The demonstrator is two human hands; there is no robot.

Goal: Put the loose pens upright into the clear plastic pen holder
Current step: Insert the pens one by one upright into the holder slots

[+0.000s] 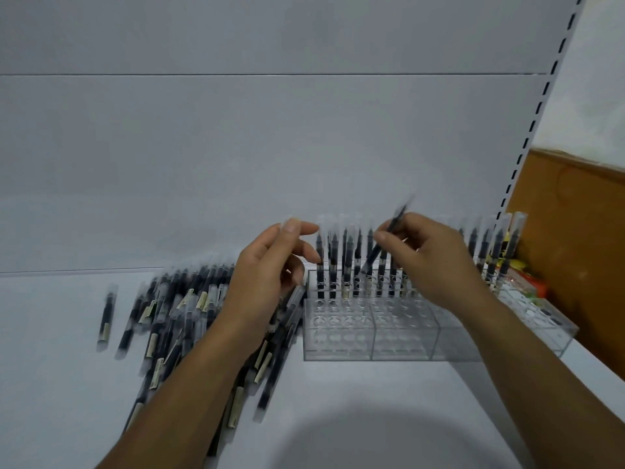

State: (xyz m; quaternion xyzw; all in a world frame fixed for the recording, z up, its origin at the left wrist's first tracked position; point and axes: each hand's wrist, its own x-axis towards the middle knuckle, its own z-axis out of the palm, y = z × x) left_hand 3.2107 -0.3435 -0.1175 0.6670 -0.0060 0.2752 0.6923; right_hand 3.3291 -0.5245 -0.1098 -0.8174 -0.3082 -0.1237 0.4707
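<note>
A white back panel [270,147] fills the upper half of the frame, bounded at upper right by a slotted upright [548,96]. A white shelf [50,367] takes the lower half. A brown board [575,231] stands at the right edge.

Loose pens [182,309], dark-bodied with clear caps, lie in a heap at lower left of centre. One single pen [106,316] lies apart to the left of the heap.

The clear pen holder [372,336] rests on the shelf right of centre, just beside the heap. Its front rows of holes are unfilled. Standing pens [345,262] are upright in its back row, and more stand at its far right end.

Left hand [267,275]: raised above the right edge of the heap, fingers curled, thumb and forefinger tips close together beside the leftmost standing pen. Whether it holds anything cannot be told.

Right hand [436,262]: raised over the holder's back row, thumb and fingers pinching one pen [389,238]. That pen is tilted, top end towards the upper right, lower end among the standing pens; it is blurred.
</note>
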